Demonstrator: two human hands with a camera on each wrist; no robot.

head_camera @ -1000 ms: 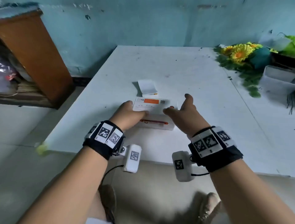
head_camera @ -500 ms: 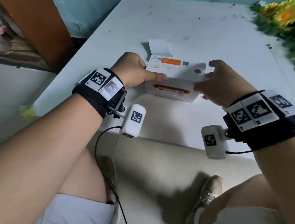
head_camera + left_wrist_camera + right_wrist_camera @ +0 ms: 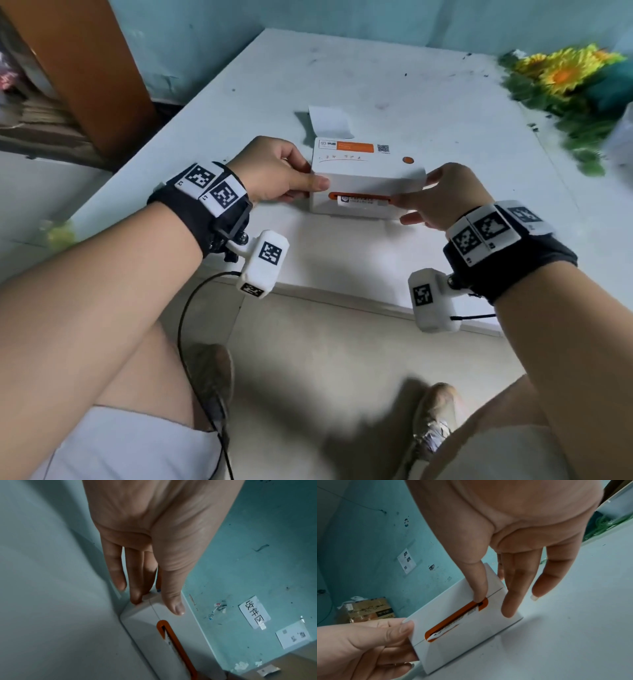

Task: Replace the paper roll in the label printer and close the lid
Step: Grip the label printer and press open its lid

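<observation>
The white label printer (image 3: 366, 171) stands on the table with its lid down and a strip of label paper (image 3: 356, 201) showing in the orange front slot (image 3: 359, 198). My left hand (image 3: 284, 174) pinches the printer's left end, thumb on the front top edge and fingers down the side (image 3: 135, 596). My right hand (image 3: 442, 195) holds the right end. Its thumb (image 3: 479, 588) presses by the slot's right end, its fingers run down the right side. A loose white sheet (image 3: 330, 121) lies just behind the printer.
Yellow artificial flowers (image 3: 565, 75) sit at the table's far right. A brown cabinet (image 3: 85, 68) stands left of the table (image 3: 376, 78). The table's front edge (image 3: 342, 294) is close below my wrists. A cardboard box (image 3: 368, 609) sits by the teal wall.
My right hand, raised beside the printer a second ago, has come down onto its right end. The left hand stays on the left end. The head view has shifted.
</observation>
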